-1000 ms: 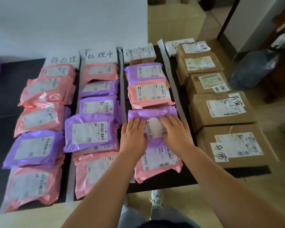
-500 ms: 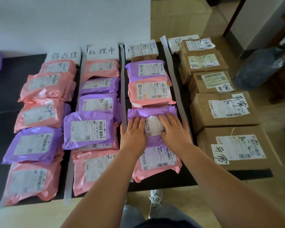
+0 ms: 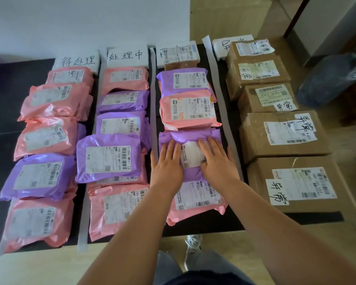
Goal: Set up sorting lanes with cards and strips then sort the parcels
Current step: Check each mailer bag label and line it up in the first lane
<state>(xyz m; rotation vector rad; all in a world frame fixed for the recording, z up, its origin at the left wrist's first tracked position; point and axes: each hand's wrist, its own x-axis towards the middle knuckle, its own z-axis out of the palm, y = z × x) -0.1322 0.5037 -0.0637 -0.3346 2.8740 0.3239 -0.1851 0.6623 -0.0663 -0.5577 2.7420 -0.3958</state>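
Sorting nearly complete: left hand (image 3: 166, 163) and right hand (image 3: 218, 161), fingers flat, press purple parcel (image 3: 190, 138) in the third lane, near table (image 3: 214, 225) front edge; next, apparently, release.

Black table (image 3: 12, 85) — bagged parcels (image 3: 108, 159), brown boxes (image 3: 284, 149), lettered cards (image 3: 125, 56), white strips (image 3: 223, 112).

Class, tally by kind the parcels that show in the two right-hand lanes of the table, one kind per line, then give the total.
Cardboard boxes: 6
Purple bags: 2
Pink bags: 2
Total: 10
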